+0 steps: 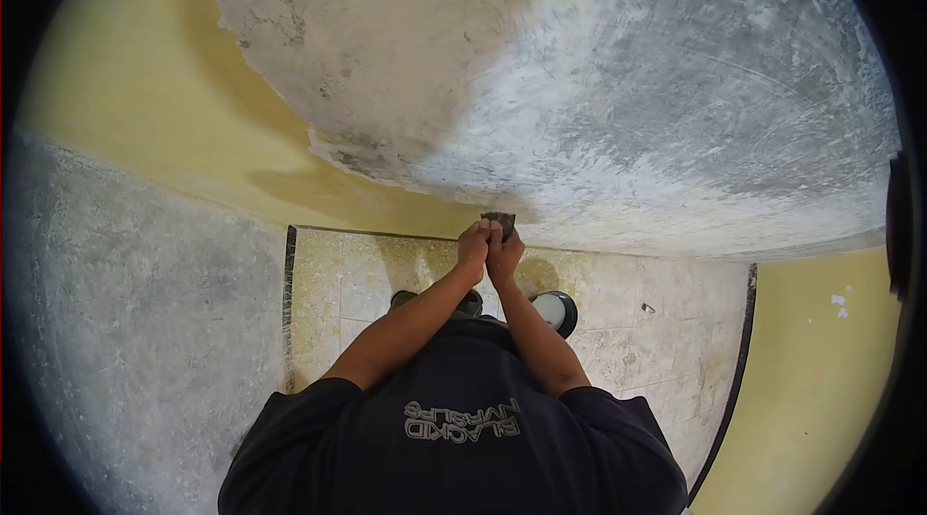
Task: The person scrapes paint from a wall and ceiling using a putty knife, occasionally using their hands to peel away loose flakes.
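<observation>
Both of my hands meet at the foot of the view of the wall (599, 100), just below the edge between yellow paint (280, 143) and bare grey plaster. My left hand (473, 250) and my right hand (505, 254) are closed side by side on a small dark scraper-like piece (500, 222). Its flat end rests at or close to the wall surface; exact contact cannot be made out. The fingertips are partly hidden behind the hands.
Below the hands lies a tiled floor (618, 351) with yellow specks and a dark border. A round container with pale contents (552, 309) stands beside my feet. Grey wall (145, 303) is at left, yellow wall (821, 370) at right. A small dark object (648, 307) lies on the floor.
</observation>
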### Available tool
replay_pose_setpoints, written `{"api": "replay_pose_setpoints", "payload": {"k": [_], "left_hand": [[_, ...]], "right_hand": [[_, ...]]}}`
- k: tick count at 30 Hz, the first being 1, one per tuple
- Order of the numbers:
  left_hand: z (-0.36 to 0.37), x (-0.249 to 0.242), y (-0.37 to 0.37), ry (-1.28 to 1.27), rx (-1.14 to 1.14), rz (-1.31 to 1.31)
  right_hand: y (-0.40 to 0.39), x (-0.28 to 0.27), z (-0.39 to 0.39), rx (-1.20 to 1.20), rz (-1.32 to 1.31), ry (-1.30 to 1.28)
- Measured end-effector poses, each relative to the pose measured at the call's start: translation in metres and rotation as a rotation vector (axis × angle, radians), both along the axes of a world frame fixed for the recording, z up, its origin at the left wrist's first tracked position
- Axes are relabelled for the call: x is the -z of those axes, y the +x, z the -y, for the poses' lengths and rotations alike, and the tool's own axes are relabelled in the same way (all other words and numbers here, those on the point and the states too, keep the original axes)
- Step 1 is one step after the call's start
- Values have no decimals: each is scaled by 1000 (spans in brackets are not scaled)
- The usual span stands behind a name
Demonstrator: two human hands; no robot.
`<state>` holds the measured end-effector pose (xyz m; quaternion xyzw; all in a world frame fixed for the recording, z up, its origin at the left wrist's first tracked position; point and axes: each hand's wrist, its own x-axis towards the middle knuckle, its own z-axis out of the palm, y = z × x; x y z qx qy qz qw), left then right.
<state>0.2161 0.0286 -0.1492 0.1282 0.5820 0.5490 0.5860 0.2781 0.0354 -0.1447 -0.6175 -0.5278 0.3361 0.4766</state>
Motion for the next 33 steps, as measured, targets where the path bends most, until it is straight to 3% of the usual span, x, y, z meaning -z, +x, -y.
{"api": "replay_pose_setpoints", "payload": {"k": [6,14,21,27,28,30,32,33], "left_hand": [[-10,-7,6,64,-36,216],[-13,-8,9,120,-69,387],[-13,5,8,166,-85,436],[-10,5,7,213,-59,563],[-11,3,7,215,-57,565],[-13,1,6,189,-57,294],[-14,3,3,182,-72,271],[-13,6,2,170,-84,252]], "right_hand": [[4,1,-12,28,57,51],[11,1,-15,-34,332,-31],[10,1,-15,-21,284,23],[16,-9,-17,-97,543,-13],[14,0,-19,-82,444,10],[11,2,-23,-75,344,38],[6,0,-23,-120,90,11],[5,-5,-21,-122,87,8]]}}
